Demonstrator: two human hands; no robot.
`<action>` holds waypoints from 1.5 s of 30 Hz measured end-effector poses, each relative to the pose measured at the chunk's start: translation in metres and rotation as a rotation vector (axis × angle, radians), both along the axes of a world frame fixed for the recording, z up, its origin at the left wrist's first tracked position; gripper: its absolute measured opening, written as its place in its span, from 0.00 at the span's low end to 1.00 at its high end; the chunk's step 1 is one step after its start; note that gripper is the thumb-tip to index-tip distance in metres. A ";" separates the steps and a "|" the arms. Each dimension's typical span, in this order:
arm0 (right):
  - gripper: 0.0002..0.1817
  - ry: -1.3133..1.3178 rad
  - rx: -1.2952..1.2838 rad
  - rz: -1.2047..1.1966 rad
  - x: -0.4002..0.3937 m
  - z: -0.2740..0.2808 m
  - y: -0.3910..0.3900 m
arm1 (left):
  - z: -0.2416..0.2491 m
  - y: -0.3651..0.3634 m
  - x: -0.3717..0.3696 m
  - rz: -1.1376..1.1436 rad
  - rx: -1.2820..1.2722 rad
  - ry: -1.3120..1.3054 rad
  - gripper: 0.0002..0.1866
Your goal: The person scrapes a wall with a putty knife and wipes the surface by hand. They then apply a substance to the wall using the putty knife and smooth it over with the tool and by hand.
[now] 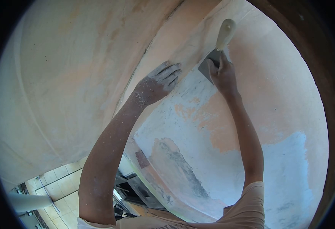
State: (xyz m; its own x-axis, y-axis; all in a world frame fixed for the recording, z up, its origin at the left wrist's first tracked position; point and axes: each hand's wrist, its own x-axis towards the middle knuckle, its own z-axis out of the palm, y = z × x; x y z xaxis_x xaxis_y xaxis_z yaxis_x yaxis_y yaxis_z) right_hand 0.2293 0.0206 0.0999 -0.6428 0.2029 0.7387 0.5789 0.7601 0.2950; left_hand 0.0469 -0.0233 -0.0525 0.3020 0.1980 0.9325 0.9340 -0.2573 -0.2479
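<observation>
My right hand [226,75] grips a putty knife [226,33] by its grey metal blade, thumb on the near face. The cream handle points up, away from my fingers. One corner of the blade lies at or very near the patchy plastered wall [175,128]; contact is hard to tell. To the left, my left hand [160,81] rests on the pinkish strip along the wall's edge, fingers stretched out and dusted white. It holds nothing. White filler, orange-pink areas and a rough grey patch [179,156] mark the wall below my hands.
A dark crack line [146,49] runs beside my left hand, with another pale plastered surface [72,76] beyond it. A brown edge [308,49] curves along the right. Low left are floor tiles [62,187], a white cylinder [30,202] and a dark appliance-like object [135,191].
</observation>
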 end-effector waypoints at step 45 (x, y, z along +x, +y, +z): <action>0.15 0.295 -0.992 -0.180 0.124 -0.327 -0.273 | 0.004 -0.005 0.003 -0.045 -0.004 -0.021 0.05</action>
